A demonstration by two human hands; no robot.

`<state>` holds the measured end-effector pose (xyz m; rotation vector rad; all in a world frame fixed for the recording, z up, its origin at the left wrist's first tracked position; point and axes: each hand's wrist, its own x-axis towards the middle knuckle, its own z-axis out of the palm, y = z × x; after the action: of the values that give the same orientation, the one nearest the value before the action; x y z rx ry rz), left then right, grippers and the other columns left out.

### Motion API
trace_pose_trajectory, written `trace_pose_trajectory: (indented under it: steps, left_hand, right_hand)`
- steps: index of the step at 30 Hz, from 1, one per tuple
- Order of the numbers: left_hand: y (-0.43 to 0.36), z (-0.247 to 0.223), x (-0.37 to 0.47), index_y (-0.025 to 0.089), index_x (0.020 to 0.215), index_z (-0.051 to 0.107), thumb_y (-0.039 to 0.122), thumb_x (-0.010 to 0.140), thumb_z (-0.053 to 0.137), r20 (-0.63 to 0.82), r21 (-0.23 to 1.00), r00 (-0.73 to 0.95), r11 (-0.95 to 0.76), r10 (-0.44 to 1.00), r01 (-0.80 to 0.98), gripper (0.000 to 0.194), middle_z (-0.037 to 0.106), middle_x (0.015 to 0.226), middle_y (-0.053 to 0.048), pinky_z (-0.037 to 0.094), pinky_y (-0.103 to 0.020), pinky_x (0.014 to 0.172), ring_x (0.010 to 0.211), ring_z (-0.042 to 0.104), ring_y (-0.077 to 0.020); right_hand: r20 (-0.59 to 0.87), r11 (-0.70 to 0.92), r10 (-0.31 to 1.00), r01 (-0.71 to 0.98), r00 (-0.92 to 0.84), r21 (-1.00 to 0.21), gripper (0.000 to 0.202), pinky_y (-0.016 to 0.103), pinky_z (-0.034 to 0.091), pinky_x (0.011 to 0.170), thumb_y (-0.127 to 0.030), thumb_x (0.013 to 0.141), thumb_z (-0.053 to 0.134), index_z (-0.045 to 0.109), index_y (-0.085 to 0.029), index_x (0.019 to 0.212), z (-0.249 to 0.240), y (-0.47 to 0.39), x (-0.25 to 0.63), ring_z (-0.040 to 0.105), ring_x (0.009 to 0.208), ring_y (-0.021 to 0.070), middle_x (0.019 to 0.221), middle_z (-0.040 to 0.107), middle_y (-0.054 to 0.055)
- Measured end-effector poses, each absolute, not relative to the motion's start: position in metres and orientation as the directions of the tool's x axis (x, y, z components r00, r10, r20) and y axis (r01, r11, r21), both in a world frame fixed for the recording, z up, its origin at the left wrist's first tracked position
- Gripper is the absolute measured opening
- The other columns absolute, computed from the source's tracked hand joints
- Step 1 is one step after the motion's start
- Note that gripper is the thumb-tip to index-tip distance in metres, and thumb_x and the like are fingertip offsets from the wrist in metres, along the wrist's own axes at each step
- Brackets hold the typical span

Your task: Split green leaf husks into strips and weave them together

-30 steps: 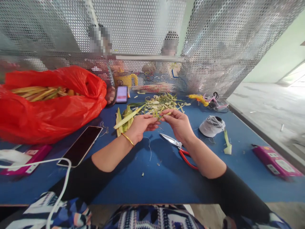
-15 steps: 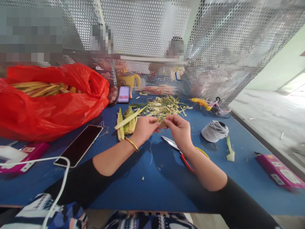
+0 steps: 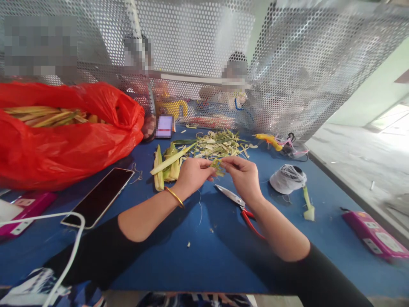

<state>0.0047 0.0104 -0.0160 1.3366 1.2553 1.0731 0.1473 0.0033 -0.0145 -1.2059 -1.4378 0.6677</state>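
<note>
Between the fingertips of both hands is a small yellow-green piece of plant leaf, held above the blue table; its exact shape is partly covered by fingers. My left hand, with a gold bangle on the wrist, pinches its left side. On its other side my right hand is closed with thumb and forefinger together. Red-handled scissors lie under and beside the right hand, blades apart. Left of the left hand rest several pale green stalks. Behind the hands spreads a heap of leaf shreds.
A red plastic bag of stalks fills the left. Nearby lie a dark phone and a white cable. To the right are a thread spool, a yellow tool and a magenta box. Perforated metal panels stand behind.
The view has shifted slightly. My right hand has moved a little to the right, and more of the leaf piece and scissors shows. Both hands still pinch the piece.
</note>
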Motion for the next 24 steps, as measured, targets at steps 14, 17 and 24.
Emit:
trace_pose_trajectory:
  steps: [14, 17, 24]
  left_hand:
    - [0.005, -0.02, 0.0, 0.025, 0.084, 0.079, 0.022, 0.071, 0.071, 0.189, 0.887, 0.063, -0.198, 0.98, 0.417, 0.016, 0.074, 0.068, -0.002, 0.047, -0.026, 0.062, 0.072, 0.069, -0.0212]
    - [0.003, -0.017, 0.0, 0.025, 0.085, 0.079, 0.022, 0.073, 0.069, 0.219, 0.852, 0.067, -0.224, 0.974, 0.473, 0.016, 0.074, 0.069, -0.003, 0.046, -0.026, 0.063, 0.075, 0.069, -0.0219]
    - [0.002, -0.014, 0.0, 0.026, 0.084, 0.079, 0.021, 0.074, 0.069, 0.255, 0.799, 0.08, -0.257, 0.964, 0.543, 0.015, 0.073, 0.068, -0.003, 0.043, -0.026, 0.063, 0.073, 0.068, -0.0214]
  right_hand:
    - [0.358, 0.291, 0.931, 0.446, 0.071, -0.846, 0.01, 0.026, 0.036, 0.053, -0.029, 0.068, 0.063, 0.065, -0.02, 0.064, -0.015, 0.002, 0.15, 0.049, 0.052, 0.0126, 0.056, 0.062, -0.002]
    - [0.357, 0.292, 0.931, 0.43, 0.076, -0.854, 0.011, 0.026, 0.036, 0.053, -0.03, 0.068, 0.063, 0.066, -0.02, 0.064, -0.014, 0.001, 0.148, 0.05, 0.053, 0.0131, 0.056, 0.063, -0.002]
    - [0.343, 0.289, 0.936, 0.393, 0.073, -0.873, 0.011, 0.027, 0.039, 0.055, -0.03, 0.067, 0.064, 0.068, -0.02, 0.065, -0.015, 0.002, 0.148, 0.054, 0.056, 0.0142, 0.059, 0.065, 0.0]
